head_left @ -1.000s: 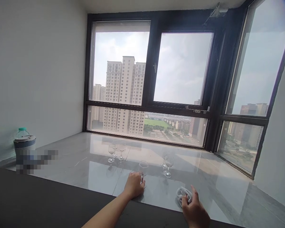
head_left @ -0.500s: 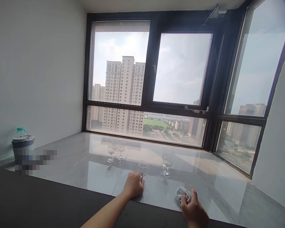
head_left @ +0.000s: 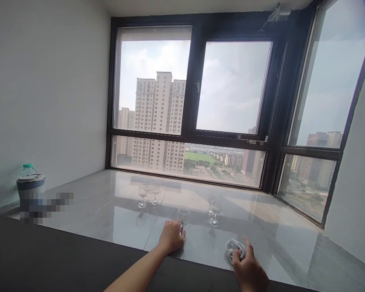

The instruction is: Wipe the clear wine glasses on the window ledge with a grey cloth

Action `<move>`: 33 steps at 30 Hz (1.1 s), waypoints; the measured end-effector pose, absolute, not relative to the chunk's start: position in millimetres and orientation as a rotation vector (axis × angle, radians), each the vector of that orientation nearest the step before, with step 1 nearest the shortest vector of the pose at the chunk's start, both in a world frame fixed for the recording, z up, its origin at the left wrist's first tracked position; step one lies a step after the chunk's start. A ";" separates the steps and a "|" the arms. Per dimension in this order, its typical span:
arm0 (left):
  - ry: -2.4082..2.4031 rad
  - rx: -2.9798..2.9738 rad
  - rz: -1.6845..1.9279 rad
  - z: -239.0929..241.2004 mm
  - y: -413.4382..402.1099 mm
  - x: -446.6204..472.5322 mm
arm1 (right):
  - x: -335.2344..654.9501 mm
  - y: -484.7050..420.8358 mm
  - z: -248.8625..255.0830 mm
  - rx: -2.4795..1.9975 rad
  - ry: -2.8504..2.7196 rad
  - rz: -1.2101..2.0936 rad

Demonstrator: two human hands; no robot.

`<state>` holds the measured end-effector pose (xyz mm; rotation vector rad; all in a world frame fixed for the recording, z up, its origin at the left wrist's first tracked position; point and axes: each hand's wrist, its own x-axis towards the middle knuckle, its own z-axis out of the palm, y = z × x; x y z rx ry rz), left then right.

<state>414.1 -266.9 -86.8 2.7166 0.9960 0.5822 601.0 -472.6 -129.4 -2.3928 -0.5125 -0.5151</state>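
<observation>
My left hand (head_left: 172,237) is closed round the stem of a clear wine glass (head_left: 183,211), which stands upright near the front edge of the glossy sill (head_left: 130,235). The fingers hide part of its stem and foot. Further right, my right hand (head_left: 249,265) grips a crumpled pale grey cloth (head_left: 235,248) with the thumb on it and the index finger stretched out. The cloth is low over the sill or resting on it; I cannot tell which. Between the hands and further back stand two wine glasses (head_left: 214,211), close together.
Several more wine glasses (head_left: 142,195) stand in a group at the back left. At the far left are a tub (head_left: 31,184) with a dark band and a bottle with a green cap (head_left: 27,166). A dark-framed window (head_left: 185,138) closes off the back.
</observation>
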 end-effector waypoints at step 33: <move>1.003 2.710 0.535 -79.9 -270.7 411.4 | 600.5 -471.9 -127.5 -2.387 -0.516 -0.473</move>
